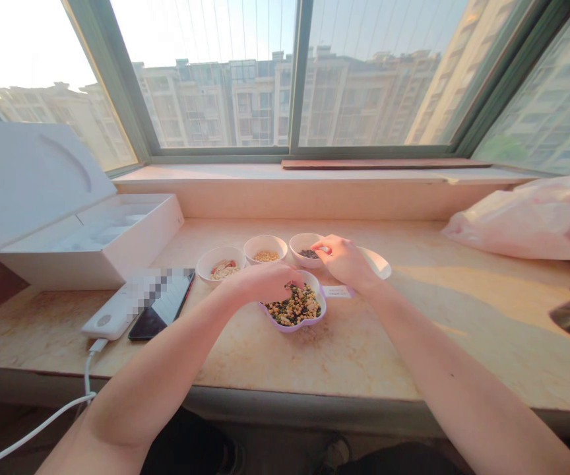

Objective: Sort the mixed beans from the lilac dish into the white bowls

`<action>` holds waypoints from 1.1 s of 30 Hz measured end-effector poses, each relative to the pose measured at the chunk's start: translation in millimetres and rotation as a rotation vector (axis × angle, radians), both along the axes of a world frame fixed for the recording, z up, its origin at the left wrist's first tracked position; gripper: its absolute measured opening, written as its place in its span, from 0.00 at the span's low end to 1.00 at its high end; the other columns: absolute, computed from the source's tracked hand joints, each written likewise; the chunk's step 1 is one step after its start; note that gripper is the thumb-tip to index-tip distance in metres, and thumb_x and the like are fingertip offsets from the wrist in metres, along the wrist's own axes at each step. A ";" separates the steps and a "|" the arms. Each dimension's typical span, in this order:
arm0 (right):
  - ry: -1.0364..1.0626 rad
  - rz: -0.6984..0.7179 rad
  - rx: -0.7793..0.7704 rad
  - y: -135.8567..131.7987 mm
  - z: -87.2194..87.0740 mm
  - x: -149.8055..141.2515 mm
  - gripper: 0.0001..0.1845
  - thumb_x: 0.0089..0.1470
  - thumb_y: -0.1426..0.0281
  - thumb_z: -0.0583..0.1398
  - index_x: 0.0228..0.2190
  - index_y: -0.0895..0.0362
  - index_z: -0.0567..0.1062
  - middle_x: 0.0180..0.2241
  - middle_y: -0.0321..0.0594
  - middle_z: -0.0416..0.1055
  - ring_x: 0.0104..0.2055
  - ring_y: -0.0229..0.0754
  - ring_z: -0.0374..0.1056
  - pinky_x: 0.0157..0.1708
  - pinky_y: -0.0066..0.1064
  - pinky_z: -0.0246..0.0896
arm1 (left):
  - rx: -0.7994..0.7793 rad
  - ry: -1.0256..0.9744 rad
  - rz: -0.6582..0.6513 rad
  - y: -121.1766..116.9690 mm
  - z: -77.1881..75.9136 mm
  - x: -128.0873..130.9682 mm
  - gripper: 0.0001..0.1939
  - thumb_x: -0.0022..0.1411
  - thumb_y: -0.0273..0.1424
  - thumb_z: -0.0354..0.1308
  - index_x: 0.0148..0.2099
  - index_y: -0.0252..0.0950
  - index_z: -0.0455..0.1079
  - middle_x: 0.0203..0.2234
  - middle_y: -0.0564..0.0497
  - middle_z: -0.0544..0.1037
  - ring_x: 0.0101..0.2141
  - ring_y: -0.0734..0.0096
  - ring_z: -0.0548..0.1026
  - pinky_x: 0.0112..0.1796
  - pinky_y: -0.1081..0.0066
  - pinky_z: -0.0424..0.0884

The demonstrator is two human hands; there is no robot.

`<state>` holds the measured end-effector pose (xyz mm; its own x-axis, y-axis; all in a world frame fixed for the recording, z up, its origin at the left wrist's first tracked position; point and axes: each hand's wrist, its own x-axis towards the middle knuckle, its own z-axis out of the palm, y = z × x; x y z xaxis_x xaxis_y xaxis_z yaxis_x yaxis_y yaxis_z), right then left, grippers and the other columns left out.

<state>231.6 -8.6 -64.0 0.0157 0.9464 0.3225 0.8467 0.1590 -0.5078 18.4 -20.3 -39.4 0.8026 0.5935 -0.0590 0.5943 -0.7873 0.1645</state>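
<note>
- Along the near edge of the stone window ledge (394,373), we log both forearms reaching in; a white charging cable (86,376) drops over that edge from a white power bank (109,311), with a smartphone (159,310) just beside it, both kept left of the hands' working area.
- Mid-ledge, we find a lobed, purple-rimmed dish (320,307) holding mixed beans and seeds (292,309), set centrally, apparently so both hands reach it easily.
- Over the dish's left side, our left hand (260,284) curls downward, fingers at the mix; we cannot tell whether it pinches anything.
- Just beyond, our right hand (347,264) draws its fingers together over a small bowl of dark seeds (307,241); any pinched seeds are too small to confirm.
- Toward the far edge, a bowl of pale slices with red pieces (207,262) and a bowl of yellow grains (265,239) sit beside it, clustered, we judge, for short reaches.
- Right of the dish lie a small label card (337,291) and a white saucer (379,262), partly behind the right hand.
- At the far corners, we note an open white box (87,254) at left and a pink plastic bag (527,221) at right.
</note>
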 end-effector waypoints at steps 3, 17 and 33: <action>-0.013 0.012 0.037 -0.5 -1.3 -0.1 0.11 0.61 0.69 0.59 0.38 0.53 0.83 0.42 0.40 0.79 0.41 0.43 0.72 0.39 0.32 0.63 | -0.050 0.011 -0.070 0.8 -3.1 0.4 0.15 0.60 0.21 0.53 0.42 0.38 0.79 0.38 0.47 0.81 0.37 0.64 0.76 0.37 0.68 0.67; -0.027 0.081 0.093 1.5 -4.8 -0.5 0.09 0.60 0.69 0.60 0.36 0.53 0.82 0.43 0.41 0.80 0.41 0.44 0.73 0.41 0.34 0.64 | -0.036 0.109 -0.050 7.3 -12.0 6.7 0.20 0.63 0.20 0.50 0.48 0.39 0.80 0.46 0.50 0.82 0.44 0.67 0.76 0.45 0.73 0.66; -0.023 0.137 0.103 -1.0 -1.7 -1.0 0.09 0.60 0.71 0.60 0.35 0.54 0.82 0.45 0.42 0.79 0.41 0.44 0.73 0.42 0.35 0.65 | 0.027 -0.026 0.039 6.3 -14.5 5.0 0.12 0.64 0.23 0.53 0.35 0.38 0.78 0.32 0.50 0.81 0.32 0.68 0.75 0.32 0.71 0.64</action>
